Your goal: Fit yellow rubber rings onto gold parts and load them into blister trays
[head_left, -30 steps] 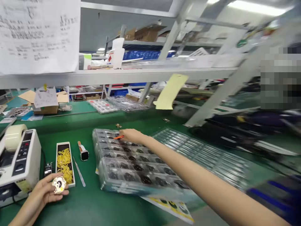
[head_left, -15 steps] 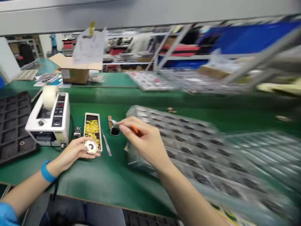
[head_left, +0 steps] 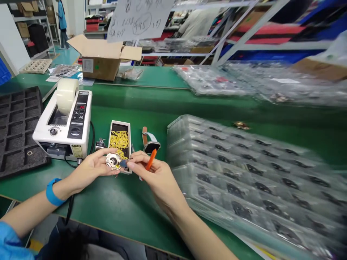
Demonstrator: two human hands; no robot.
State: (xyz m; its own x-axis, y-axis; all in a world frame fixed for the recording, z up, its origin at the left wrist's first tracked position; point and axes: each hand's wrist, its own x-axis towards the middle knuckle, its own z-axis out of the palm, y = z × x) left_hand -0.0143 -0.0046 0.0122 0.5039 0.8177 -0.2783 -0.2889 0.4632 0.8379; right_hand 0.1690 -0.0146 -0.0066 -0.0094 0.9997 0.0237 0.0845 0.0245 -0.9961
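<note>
Metal disc (head_left: 112, 161) above bench (head_left: 119, 206), at white tray's (head_left: 129, 137) near end.
Left hand (head_left: 93, 166) clamped on disc; right hand (head_left: 158, 177) pinching small bluish piece (head_left: 123, 163) at its right edge, orange tool (head_left: 151, 159) in grip.

Round pale-gold metal disc (head_left: 113, 161), black curved mark on face: in left hand (head_left: 94, 167), face up. Small dark-blue flat piece (head_left: 124, 163): at disc's right edge. Slim orange-ended tool (head_left: 151, 159): in right hand (head_left: 159, 177), aslant, orange end up
</note>
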